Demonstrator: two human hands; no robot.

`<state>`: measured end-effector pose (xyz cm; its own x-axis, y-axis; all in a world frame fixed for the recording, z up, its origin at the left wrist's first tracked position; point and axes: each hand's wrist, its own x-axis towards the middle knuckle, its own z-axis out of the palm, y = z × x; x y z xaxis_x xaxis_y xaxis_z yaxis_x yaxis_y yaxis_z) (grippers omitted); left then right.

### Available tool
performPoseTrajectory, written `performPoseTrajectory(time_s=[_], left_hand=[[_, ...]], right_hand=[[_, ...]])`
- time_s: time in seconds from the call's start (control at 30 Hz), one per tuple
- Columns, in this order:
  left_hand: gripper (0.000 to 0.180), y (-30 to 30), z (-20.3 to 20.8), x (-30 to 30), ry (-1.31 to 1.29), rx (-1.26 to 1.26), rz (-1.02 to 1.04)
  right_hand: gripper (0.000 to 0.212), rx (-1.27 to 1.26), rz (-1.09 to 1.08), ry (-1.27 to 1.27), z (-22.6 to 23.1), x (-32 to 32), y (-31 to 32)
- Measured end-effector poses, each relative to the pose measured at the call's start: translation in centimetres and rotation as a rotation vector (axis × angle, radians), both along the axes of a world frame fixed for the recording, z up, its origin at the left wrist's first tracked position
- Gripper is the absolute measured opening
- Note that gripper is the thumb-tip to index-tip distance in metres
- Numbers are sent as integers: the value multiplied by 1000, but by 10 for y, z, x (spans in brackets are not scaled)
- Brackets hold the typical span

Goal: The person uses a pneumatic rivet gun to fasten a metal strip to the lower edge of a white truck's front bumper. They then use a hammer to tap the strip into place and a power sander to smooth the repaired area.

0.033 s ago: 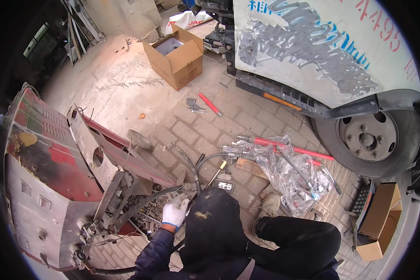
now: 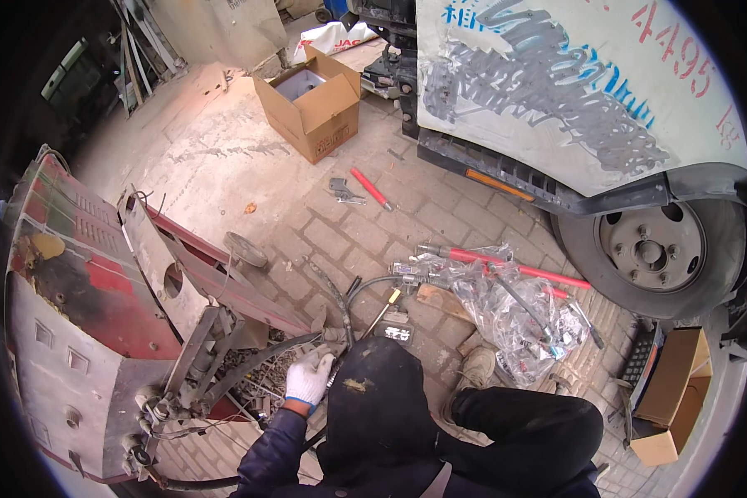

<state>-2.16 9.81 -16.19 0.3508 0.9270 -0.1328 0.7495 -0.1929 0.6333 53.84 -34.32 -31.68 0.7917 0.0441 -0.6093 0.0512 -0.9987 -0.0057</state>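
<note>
My left hand [image 2: 309, 377], in a white knit glove with a blue cuff, is closed beside my bent knee [image 2: 382, 390]. A thin silvery ribbed piece shows at its fingertips; the knee hides the rest, so I cannot make out what is held. Just beyond, a dark hose [image 2: 334, 290] runs up from the hand area. A screwdriver with a yellow handle [image 2: 395, 295] lies on the paving past the knee, by a small dark case [image 2: 398, 333]. My right hand does not show. On my left stands a worn red and grey machine [image 2: 100, 332] with hoses and fittings.
Beneath the machine's arm lies a heap of small metal parts [image 2: 261, 378]. Clear plastic wrap [image 2: 515, 315] and a long red bar [image 2: 548, 275] lie ahead right, near a truck wheel [image 2: 651, 253]. Open cardboard boxes [image 2: 324, 137] and a short red bar [image 2: 372, 189] are farther out.
The view has shifted very slightly. My left hand stays closed in the same place by the knee.
</note>
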Motion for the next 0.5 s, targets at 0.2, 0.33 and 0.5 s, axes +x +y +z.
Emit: performPoseTrajectory(time_s=[0.2, 0.33, 0.5], left_hand=[[50, 40, 33, 76, -175, 194, -155], [85, 95, 58, 182, -298, 417, -357], [99, 166, 110, 335, -572, 434, -151]], right_hand=[[40, 109, -41, -40, 45, -9, 34], [40, 178, -80, -86, 70, 2, 46], [40, 194, -148, -122, 75, 16, 44]])
